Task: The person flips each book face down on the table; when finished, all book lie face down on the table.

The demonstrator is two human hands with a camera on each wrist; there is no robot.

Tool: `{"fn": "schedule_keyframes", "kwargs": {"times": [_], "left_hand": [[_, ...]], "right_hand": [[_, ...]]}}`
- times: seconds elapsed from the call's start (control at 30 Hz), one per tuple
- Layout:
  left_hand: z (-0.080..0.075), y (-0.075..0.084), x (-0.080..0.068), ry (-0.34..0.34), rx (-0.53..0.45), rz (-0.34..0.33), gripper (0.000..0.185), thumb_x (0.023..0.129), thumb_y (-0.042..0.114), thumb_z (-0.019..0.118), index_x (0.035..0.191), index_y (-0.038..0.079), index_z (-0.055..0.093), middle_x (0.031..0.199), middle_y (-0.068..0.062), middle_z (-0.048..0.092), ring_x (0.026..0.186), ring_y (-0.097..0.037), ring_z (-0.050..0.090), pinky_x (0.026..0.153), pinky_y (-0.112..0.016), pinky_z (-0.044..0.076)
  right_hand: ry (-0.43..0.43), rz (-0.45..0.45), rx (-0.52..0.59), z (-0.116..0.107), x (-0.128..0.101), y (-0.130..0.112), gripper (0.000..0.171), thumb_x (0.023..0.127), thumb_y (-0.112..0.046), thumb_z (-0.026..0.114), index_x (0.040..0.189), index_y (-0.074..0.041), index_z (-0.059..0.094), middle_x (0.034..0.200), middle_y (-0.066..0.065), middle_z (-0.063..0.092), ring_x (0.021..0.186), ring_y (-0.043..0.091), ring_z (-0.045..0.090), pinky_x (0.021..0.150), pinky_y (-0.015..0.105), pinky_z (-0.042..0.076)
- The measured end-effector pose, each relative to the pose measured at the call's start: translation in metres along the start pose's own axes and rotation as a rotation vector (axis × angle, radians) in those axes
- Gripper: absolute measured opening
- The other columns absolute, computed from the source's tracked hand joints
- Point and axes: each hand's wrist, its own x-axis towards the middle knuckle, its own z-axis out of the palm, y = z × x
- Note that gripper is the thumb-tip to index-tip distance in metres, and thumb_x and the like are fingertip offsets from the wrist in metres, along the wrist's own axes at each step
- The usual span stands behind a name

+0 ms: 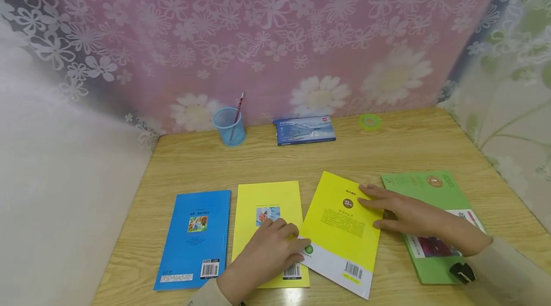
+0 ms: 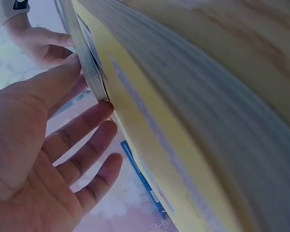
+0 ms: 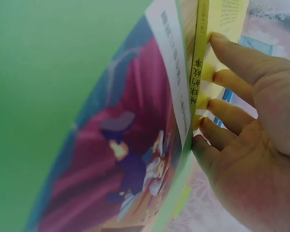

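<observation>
Both hands, left hand (image 1: 269, 253) and right hand (image 1: 413, 217), press flat on tilted yellow book (image 1: 342, 232).

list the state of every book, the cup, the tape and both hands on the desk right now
blue book: closed, flat, back cover up
pale yellow book: closed, flat, under the left hand
bright yellow book: closed, askew, back cover up
green book: closed, flat
left hand: fingers on the two yellow books
right hand: flat across bright yellow and green books
blue mesh cup: upright, pencil inside
tape roll: lying flat
</observation>
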Motion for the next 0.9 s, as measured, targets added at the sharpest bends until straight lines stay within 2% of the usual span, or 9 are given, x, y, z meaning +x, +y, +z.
{"fn": "schedule_keyframes", "kwargs": {"times": [0.13, 0.23, 0.3, 0.43, 0.67, 0.9], "left_hand": [[0.0, 0.001, 0.0, -0.05, -0.02, -0.033, 0.044, 0.097, 0.049, 0.072, 0.14, 0.043, 0.066, 0.142, 0.003, 0.067, 0.125, -0.021, 0.062, 0.104, -0.045, 0.054], [0.0, 0.0, 0.0, -0.093, -0.057, -0.039, 0.049, 0.1, 0.049, 0.068, 0.147, 0.046, 0.059, 0.16, 0.001, 0.053, 0.144, -0.027, 0.054, 0.11, -0.052, 0.051], [-0.001, -0.001, 0.0, -0.126, -0.078, -0.033, 0.05, 0.101, 0.05, 0.065, 0.15, 0.047, 0.055, 0.167, 0.002, 0.045, 0.152, -0.03, 0.046, 0.113, -0.055, 0.049], [0.0, -0.001, 0.0, -0.171, -0.087, 0.001, 0.05, 0.104, 0.05, 0.061, 0.153, 0.046, 0.052, 0.17, 0.005, 0.04, 0.158, -0.03, 0.038, 0.117, -0.056, 0.046], [0.002, 0.006, 0.001, -0.192, -0.04, 0.078, 0.048, 0.107, 0.047, 0.057, 0.154, 0.044, 0.05, 0.169, 0.007, 0.041, 0.159, -0.027, 0.036, 0.118, -0.058, 0.046], [0.004, 0.015, 0.002, -0.208, -0.06, 0.127, 0.045, 0.11, 0.045, 0.053, 0.155, 0.044, 0.049, 0.169, 0.007, 0.04, 0.158, -0.024, 0.039, 0.119, -0.061, 0.044]], "right_hand": [[0.0, -0.002, -0.003, -0.002, 0.001, -0.001, 0.064, 0.098, -0.044, 0.073, 0.154, -0.02, 0.055, 0.171, 0.011, 0.035, 0.156, 0.041, 0.034, 0.117, 0.057, 0.044], [0.004, -0.01, 0.003, -0.003, 0.002, -0.002, 0.066, 0.097, -0.048, 0.073, 0.154, -0.019, 0.056, 0.171, 0.013, 0.035, 0.156, 0.042, 0.034, 0.116, 0.06, 0.043], [0.003, -0.015, 0.011, -0.003, 0.002, -0.003, 0.068, 0.096, -0.05, 0.072, 0.153, -0.018, 0.056, 0.171, 0.014, 0.035, 0.156, 0.043, 0.033, 0.116, 0.061, 0.043], [-0.005, -0.015, 0.034, -0.001, 0.005, -0.004, 0.071, 0.095, -0.054, 0.072, 0.155, -0.018, 0.054, 0.172, 0.014, 0.033, 0.157, 0.042, 0.031, 0.117, 0.063, 0.041], [-0.015, -0.004, 0.054, 0.002, 0.008, -0.004, 0.075, 0.097, -0.057, 0.069, 0.158, -0.019, 0.049, 0.174, 0.011, 0.029, 0.16, 0.043, 0.025, 0.118, 0.065, 0.038], [0.013, -0.025, 0.035, 0.006, 0.013, -0.006, 0.076, 0.098, -0.057, 0.067, 0.16, -0.019, 0.046, 0.174, 0.011, 0.028, 0.159, 0.046, 0.025, 0.119, 0.067, 0.037]]}}
